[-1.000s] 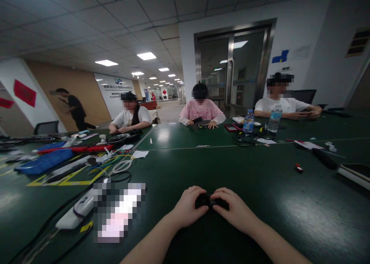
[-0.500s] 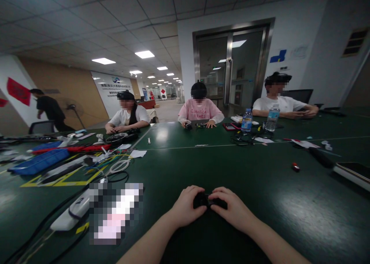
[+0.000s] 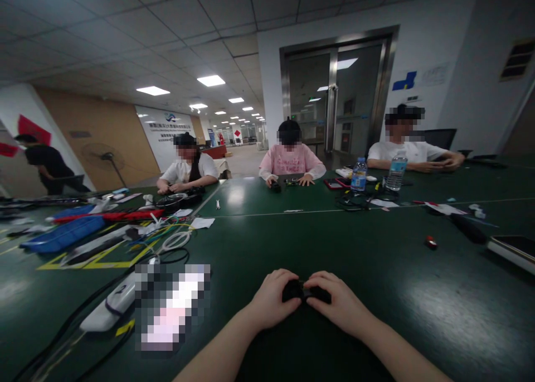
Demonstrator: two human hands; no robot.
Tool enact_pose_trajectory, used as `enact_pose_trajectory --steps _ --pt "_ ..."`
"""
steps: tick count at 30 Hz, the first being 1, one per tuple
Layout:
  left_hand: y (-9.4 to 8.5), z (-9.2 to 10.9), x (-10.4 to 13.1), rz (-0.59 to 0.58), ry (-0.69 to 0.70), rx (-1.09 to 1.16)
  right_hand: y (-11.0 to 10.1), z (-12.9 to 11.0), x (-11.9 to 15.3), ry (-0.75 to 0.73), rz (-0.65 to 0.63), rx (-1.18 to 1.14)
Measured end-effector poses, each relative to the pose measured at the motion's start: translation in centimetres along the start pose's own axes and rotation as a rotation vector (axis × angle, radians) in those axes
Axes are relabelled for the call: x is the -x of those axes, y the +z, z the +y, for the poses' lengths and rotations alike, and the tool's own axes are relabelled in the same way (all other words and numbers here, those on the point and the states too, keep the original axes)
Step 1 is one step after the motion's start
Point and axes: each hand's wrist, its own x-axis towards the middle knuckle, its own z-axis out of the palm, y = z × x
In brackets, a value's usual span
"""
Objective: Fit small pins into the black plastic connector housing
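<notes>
Low in the middle of the head view, my left hand point(image 3: 276, 297) curls its fingers and thumb round the left part of a small black object point(image 3: 296, 290). My right hand point(image 3: 334, 299) grips the right part of it in the same way, fingers above and thumb below. The two hands face each other, with only a narrow gap between their fingertips. The object's exact shape is hidden by the fingers and too dark to make out. Under the hands lies the dark green table point(image 3: 251, 254).
Left of my hands are a blurred-out bright phone-like item point(image 3: 175, 309), a white power strip point(image 3: 121, 298), cables and a blue tray point(image 3: 62, 234). A small red object point(image 3: 431, 242) lies to the right. Three people sit across, near bottles point(image 3: 358, 174); another stands far left.
The whole view has shifted slightly, so things appear a little further right. The person at the far left has moved left. My hands keep nearly the same grip.
</notes>
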Motion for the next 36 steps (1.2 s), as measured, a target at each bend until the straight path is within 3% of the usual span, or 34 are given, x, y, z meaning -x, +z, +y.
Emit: enact_pose_trajectory --steps 36 --pt "-0.18 0.12 0.04 -0.015 0.000 -0.001 0.02 -0.08 -0.01 0.003 0.007 -0.009"
